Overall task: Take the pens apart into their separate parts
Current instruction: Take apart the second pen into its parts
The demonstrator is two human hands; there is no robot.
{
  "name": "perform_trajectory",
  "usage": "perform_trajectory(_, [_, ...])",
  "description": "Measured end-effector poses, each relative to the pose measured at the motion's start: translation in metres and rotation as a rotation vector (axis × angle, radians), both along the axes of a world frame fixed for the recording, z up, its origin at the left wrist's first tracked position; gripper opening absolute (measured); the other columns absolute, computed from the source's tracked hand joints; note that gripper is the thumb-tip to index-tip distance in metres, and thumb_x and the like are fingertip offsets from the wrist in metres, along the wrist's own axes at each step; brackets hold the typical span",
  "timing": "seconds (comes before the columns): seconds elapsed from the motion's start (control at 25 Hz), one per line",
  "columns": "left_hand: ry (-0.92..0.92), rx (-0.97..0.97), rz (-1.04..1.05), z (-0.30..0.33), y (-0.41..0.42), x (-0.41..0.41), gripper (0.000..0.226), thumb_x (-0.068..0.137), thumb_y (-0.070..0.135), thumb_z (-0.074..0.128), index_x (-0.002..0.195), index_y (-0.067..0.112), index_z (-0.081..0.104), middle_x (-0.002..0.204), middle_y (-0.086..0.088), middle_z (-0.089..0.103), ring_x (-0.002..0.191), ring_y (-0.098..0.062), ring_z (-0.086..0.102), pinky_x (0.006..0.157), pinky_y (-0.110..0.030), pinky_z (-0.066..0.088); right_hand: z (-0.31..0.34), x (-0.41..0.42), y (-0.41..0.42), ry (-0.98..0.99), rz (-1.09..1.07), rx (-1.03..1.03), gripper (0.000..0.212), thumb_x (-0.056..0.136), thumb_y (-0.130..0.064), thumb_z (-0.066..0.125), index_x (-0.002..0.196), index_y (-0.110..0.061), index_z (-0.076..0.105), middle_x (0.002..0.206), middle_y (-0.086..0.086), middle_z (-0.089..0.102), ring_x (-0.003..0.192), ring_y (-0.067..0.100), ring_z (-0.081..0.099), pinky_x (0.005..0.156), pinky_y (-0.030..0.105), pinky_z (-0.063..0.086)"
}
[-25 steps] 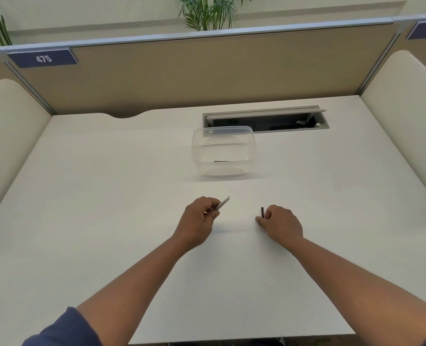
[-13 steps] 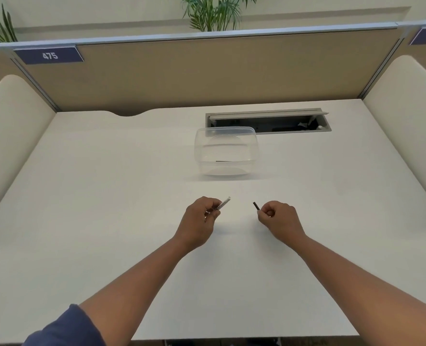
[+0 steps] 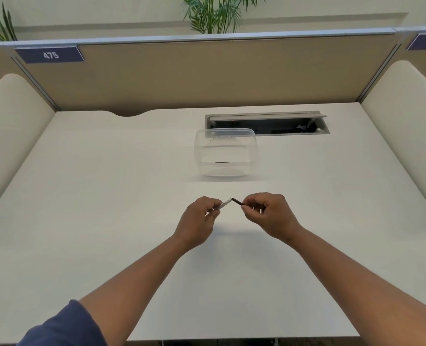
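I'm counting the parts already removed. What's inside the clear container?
Through the clear container wall, one thin dark part lies on the bottom. Glare blurs the rest, so smaller pieces can't be ruled out.

White pen barrel [image 3: 224,204] tilted, tip meeting short black part [image 3: 237,201]
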State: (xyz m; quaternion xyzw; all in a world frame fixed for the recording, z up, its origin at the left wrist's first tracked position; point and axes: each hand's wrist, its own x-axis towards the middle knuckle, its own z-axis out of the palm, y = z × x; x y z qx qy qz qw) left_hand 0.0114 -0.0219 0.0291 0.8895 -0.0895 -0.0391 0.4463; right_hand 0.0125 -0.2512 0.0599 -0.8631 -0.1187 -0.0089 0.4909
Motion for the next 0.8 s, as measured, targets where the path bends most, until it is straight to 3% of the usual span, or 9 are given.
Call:
perform_trajectory(0.24, [-0.065, 0.093, -0.044, 0.0037, 0.0021, 0.0004, 0.022, 0.096, 0.010, 0.059, 0.111, 0.022, 0.070, 0.092, 0.014, 0.059, 0.088, -0.007, 0.053, 0.076, -0.025, 0.043, 0.0041, 0.0014, -0.0044, -0.030, 0.037, -0.068, 0.012, 0.083, -0.016, 0.071, 0.081, -0.028, 0.074, 0.069, -0.013, 0.065, 0.060, 0.008, 0.054, 0.058, 0.013, 0.040])
perform_trajectory(0.52, [-0.163, 0.213, -0.037, 0.0077, 0.0033, -0.0075, 0.026, 0.096, 0.006, 0.059, 0.116, 0.017, 0.072, 0.100, 0.004, 0.064, 0.091, -0.021, 0.054, 0.081, -0.036, 0.048, 0.0047, 0.0037, -0.0089, -0.046, 0.105, -0.227, 0.014, 0.085, -0.016, 0.068, 0.089, -0.028, 0.073, 0.081, -0.013, 0.062, 0.071, 0.010, 0.058, 0.063, 0.018, 0.045])
perform_trajectory(0.8, [-0.116, 0.156, -0.055, 0.0079, 0.0059, -0.0093, 0.027, 0.098, 0.005, 0.055, 0.116, 0.015, 0.071, 0.099, 0.008, 0.057, 0.096, -0.021, 0.055, 0.084, -0.039, 0.050, 0.0021, 0.0034, -0.0085, -0.055, 0.117, -0.273, 0.013, 0.093, -0.016, 0.065, 0.096, -0.026, 0.073, 0.084, -0.018, 0.057, 0.078, 0.005, 0.055, 0.067, 0.015, 0.040])
